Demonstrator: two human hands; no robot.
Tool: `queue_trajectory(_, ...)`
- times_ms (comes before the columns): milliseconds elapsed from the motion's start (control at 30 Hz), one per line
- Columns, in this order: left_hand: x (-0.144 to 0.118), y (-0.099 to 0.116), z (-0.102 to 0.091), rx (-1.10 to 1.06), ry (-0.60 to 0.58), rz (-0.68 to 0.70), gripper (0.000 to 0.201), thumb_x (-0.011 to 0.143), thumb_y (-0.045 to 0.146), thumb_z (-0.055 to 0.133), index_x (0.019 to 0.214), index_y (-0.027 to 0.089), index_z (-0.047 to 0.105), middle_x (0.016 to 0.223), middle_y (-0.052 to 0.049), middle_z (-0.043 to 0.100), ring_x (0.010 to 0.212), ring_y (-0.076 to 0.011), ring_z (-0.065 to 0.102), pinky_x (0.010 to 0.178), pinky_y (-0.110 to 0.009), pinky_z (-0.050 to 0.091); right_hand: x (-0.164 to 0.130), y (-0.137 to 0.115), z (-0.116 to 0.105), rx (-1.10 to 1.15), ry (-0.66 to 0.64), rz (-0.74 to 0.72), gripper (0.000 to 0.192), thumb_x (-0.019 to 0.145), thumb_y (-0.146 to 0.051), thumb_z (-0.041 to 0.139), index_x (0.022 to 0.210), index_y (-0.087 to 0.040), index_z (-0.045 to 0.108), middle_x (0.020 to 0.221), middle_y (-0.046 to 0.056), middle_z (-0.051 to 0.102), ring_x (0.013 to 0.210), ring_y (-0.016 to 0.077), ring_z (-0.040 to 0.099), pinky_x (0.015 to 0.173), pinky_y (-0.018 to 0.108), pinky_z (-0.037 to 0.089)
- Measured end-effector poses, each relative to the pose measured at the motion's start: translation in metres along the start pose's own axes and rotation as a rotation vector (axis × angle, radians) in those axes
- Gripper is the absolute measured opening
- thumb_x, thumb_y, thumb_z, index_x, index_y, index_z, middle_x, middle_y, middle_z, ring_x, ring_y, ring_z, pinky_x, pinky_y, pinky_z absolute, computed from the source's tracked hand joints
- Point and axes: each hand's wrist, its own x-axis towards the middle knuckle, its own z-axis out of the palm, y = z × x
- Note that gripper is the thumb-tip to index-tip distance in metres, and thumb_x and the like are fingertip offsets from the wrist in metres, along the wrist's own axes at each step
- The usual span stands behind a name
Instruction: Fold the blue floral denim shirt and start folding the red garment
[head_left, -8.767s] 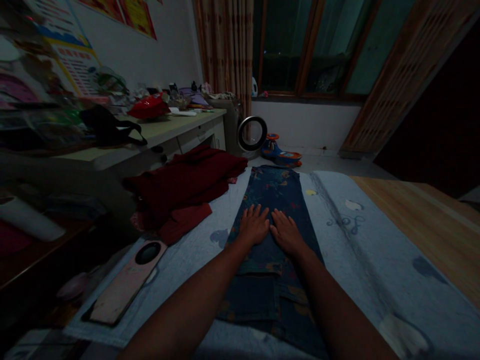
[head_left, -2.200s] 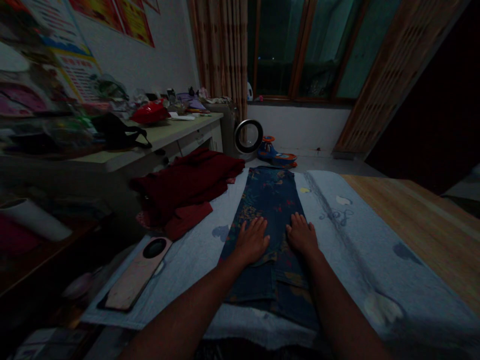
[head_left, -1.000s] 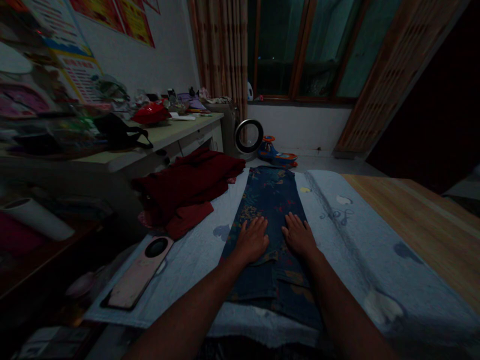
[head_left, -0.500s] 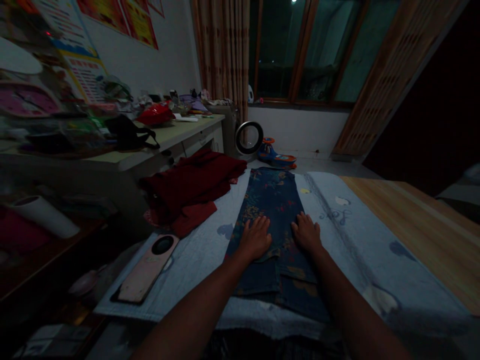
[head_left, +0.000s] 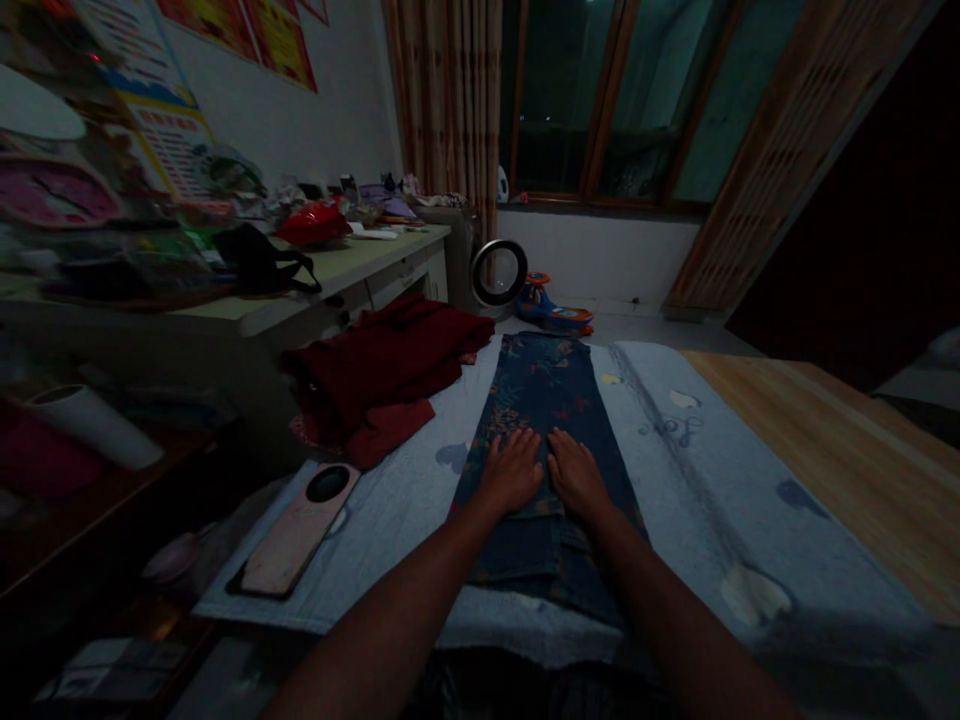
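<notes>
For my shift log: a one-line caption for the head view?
Left hand and right hand pressed flat, side by side, on floral jeans laid over a blue blanket.

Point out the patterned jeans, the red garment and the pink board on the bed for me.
patterned jeans [head_left: 546,385], head view, on the flat leg beyond the hands.
red garment [head_left: 382,365], head view, on its middle folds.
pink board [head_left: 289,535], head view, on its flat pink face.

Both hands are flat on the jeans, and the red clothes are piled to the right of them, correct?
Not quite. The head view shows the left hand and right hand flat on the jeans, but the red clothes are piled to the left of them, not the right.
</notes>
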Motion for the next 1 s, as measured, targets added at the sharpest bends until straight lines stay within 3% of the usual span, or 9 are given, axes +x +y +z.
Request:
queue_trajectory(267,0.001,-0.003,0.005,0.037,0.025,0.017,0.059,0.095,0.039,0.031,0.150,0.020,0.028,0.157,-0.005,0.030,0.144,-0.0233,0.024,0.117,-0.051,0.018,-0.009,0.006,-0.015,-0.076,-0.052,-0.013,0.051,0.100,-0.035,0.028,0.145,-0.016,0.039,0.153,0.010,0.035,0.142,0.0246,0.030,0.113,0.044,0.025)
queue_trajectory(733,0.000,-0.001,0.003,0.003,0.019,-0.004,0.058,0.094,0.039,0.029,0.150,0.020,0.029,0.157,-0.004,0.029,0.144,-0.0216,0.023,0.117,-0.051,0.017,-0.020,0.044,-0.022,-0.210,-0.023,0.035,0.051,0.100,-0.039,0.030,0.142,-0.014,0.044,0.151,0.013,0.039,0.140,0.0282,0.031,0.111,0.044,0.027)
queue_trajectory(1000,0.000,-0.001,0.002,-0.015,0.029,-0.002,0.058,0.094,0.038,0.030,0.149,0.021,0.030,0.157,-0.005,0.030,0.144,-0.0219,0.025,0.117,-0.052,0.018,-0.029,0.063,-0.032,-0.219,-0.045,0.171,0.050,0.100,-0.037,0.028,0.143,-0.016,0.042,0.153,0.012,0.036,0.141,0.0284,0.030,0.110,0.049,0.028)
